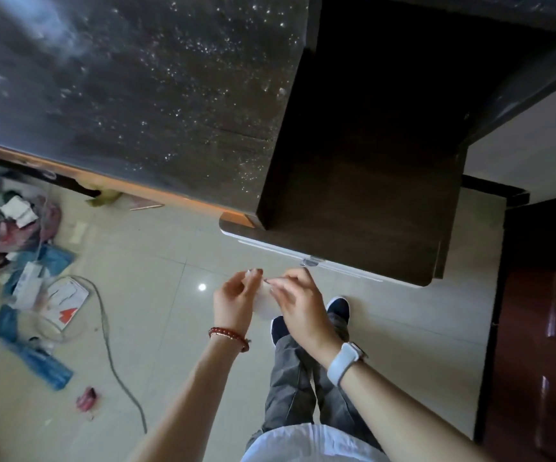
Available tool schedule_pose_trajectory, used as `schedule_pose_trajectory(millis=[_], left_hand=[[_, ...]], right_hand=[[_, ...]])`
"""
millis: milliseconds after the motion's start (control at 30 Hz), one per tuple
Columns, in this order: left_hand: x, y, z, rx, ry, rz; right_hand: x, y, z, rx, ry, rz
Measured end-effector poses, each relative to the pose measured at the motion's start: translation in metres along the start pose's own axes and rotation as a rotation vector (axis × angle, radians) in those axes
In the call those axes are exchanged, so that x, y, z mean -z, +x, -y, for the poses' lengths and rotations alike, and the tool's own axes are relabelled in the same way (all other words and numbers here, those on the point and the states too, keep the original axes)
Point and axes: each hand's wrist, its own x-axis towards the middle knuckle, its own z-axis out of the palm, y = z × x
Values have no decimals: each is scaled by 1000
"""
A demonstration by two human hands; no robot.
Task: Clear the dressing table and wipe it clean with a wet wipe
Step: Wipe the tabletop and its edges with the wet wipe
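Now we hold the wet wipe (262, 303) between both hands, out in front of the body and above the tiled floor (156, 295), just short of the worktop's (136, 95) near edge. Our left hand (233, 303) pinches its upper corner with thumb and fingertips, and our right hand (295, 301) pinches the edge opposite, so both grips are narrow and closed on the wipe, which hangs as a pale, partly bunched sheet between them.

We judge it to be very light, limp and damp, likely to cling to itself and to tear if pulled hard. Corners or edges are the places to take it, drawing them apart gently to spread it flat before pressing it to the surface.

Ahead of the grips, the dark worktop looks bare of things but is speckled all over with pale dust. Just beyond the right grip a lower dark panel (353, 195) juts out with a pale edge strip, and could catch the wipe on the way up. Well off to the left of the grips, packets and papers (36, 288) and a grey cable (110, 348) lie on the floor. A red bead bracelet (228, 338) sits on the left wrist, a white watch (345, 361) on the right.
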Motion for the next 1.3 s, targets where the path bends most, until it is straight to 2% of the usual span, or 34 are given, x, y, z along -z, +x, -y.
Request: schedule_pose_trajectory(millis=[67,167,200,267,367,433,500,600,667,767,867,933,1000,1067,1200,1233,1300], left_hand=[[4,6,-5,-47,140,-204],[10,36,-20,-119,207,-450],[10,48,-25,-139,207,-519],[5,67,-30,-199,178,-593],[-12,72,-26,-278,90,-553],[-19,73,-22,-253,34,-535],[-21,78,-21,-217,11,-575],[-24,86,-17,-186,227,-676],[-28,84,-14,-175,298,-688],[-37,74,-11,-247,195,-587],[-43,64,-9,-310,221,-478],[-45,54,-1,-400,378,-427],[-46,44,9,-468,679,-395],[-44,44,16,-445,851,-366],[-39,63,9,-253,726,-454],[-41,64,7,-249,694,-462],[-53,54,10,-378,720,-442]], right_hand=[[11,2,-5,30,-92,-70],[42,8,-16,83,-324,-255],[52,12,-21,81,-442,-267],[69,19,-27,-14,-638,-149],[77,24,-35,-175,-802,148],[79,26,-34,-201,-822,217],[82,28,-30,-221,-787,236],[83,28,-30,-218,-778,231],[82,26,-30,-215,-783,229],[82,26,-32,-203,-781,219],[82,26,-32,-199,-770,219],[82,25,-33,-193,-767,211],[81,24,-34,-188,-773,199],[81,23,-35,-185,-791,196],[82,23,-36,-183,-794,202],[82,23,-36,-181,-794,202],[82,24,-36,-177,-801,207]])
